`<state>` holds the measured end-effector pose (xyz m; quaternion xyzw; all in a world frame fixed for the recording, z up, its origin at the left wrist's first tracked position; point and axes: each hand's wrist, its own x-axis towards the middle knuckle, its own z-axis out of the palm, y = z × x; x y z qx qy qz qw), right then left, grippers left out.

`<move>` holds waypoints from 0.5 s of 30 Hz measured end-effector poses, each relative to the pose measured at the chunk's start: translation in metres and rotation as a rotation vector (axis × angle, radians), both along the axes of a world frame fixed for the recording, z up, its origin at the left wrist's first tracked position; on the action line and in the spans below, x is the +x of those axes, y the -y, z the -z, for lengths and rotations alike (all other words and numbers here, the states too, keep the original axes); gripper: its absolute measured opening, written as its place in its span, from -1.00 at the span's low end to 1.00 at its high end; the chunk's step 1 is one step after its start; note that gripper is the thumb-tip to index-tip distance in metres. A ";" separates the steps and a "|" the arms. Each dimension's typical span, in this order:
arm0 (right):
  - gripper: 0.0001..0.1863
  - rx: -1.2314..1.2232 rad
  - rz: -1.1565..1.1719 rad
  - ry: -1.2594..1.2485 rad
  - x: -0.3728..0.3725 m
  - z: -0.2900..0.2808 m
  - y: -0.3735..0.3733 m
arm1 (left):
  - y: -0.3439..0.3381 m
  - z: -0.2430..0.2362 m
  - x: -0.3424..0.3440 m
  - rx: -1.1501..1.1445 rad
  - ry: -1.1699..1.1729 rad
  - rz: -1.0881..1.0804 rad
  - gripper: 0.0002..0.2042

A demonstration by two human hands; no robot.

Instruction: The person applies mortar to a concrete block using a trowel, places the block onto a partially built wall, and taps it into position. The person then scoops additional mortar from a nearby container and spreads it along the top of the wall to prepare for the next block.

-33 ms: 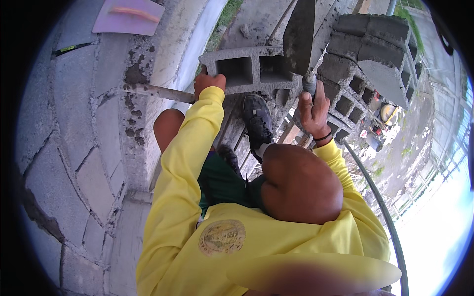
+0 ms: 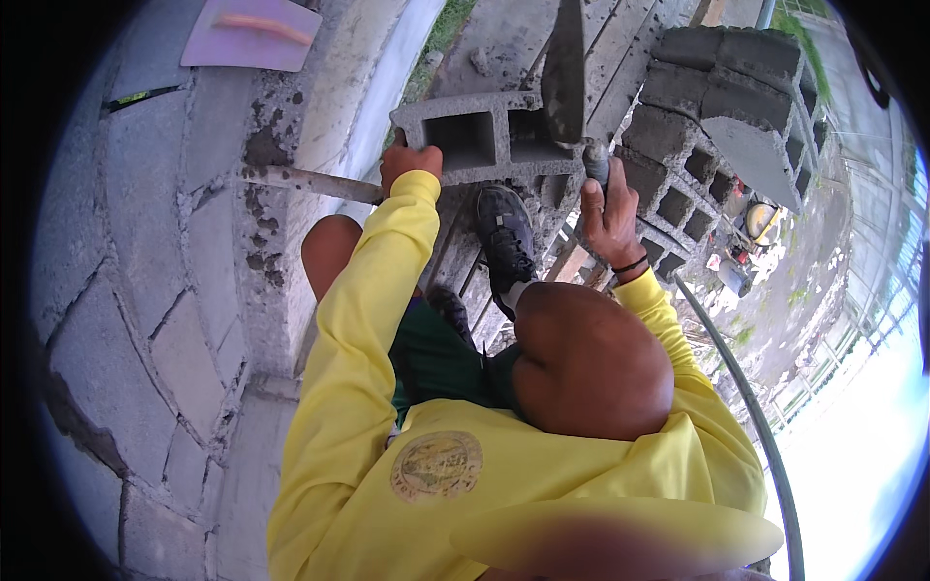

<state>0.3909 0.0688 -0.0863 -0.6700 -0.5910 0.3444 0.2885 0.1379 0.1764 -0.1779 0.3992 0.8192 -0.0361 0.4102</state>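
Head view: looks down on both hands, a block and a trowel.
Block: hollow and grey, ahead of the person's feet, its two cells facing the person; whether it rests on something or is held up, I cannot tell.
Left hand: grasping the left end of the block, fingers curled over its edge.
Right hand: wrapped round the handle of the trowel.
Trowel: blade pointing away, overlapping the block's right cell in view; contact is unclear.
Wall: at the left, blocks already joined, most joints seemingly filled; one slit near the top shows daylight.
Done: by my reading, that joined blockwork; the block is gripped and the trowel ready.
Left: the block stands apart from the wall, so probably not laid; no mortar is discernible on it.
Stack: loose blocks at the right, apparently unused.
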 end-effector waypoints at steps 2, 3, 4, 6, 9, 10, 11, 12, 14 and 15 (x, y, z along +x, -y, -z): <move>-0.61 -0.165 0.021 0.164 -0.001 0.001 0.003 | 0.000 0.001 0.000 0.038 0.016 -0.018 -0.25; -0.62 -0.173 0.006 0.253 -0.002 0.002 0.005 | 0.000 0.003 -0.001 0.071 0.038 -0.018 -0.24; -0.61 -0.128 0.033 0.192 -0.002 0.002 0.005 | 0.000 0.004 -0.001 0.058 0.048 -0.021 -0.24; -0.60 -0.085 0.071 0.085 -0.004 0.002 0.006 | 0.002 0.005 -0.002 0.029 0.056 -0.019 -0.24; -0.58 -0.033 0.056 0.139 -0.005 0.002 0.005 | 0.002 0.007 -0.003 0.018 0.049 -0.015 -0.24; -0.58 -0.093 0.045 0.244 -0.006 0.003 0.005 | 0.001 0.007 -0.003 0.029 0.047 -0.008 -0.24; -0.58 -0.133 0.017 0.338 -0.006 0.003 0.004 | 0.001 0.008 -0.003 0.033 0.045 -0.011 -0.24; -0.59 -0.137 0.051 0.282 -0.006 0.004 0.005 | 0.000 0.008 -0.003 0.030 0.048 -0.003 -0.24; -0.61 -0.111 0.082 0.145 -0.007 0.004 0.006 | 0.000 0.009 -0.002 -0.006 0.046 -0.009 -0.24; -0.62 -0.081 0.121 0.093 -0.006 0.005 0.006 | 0.000 0.009 -0.002 0.004 0.036 -0.006 -0.24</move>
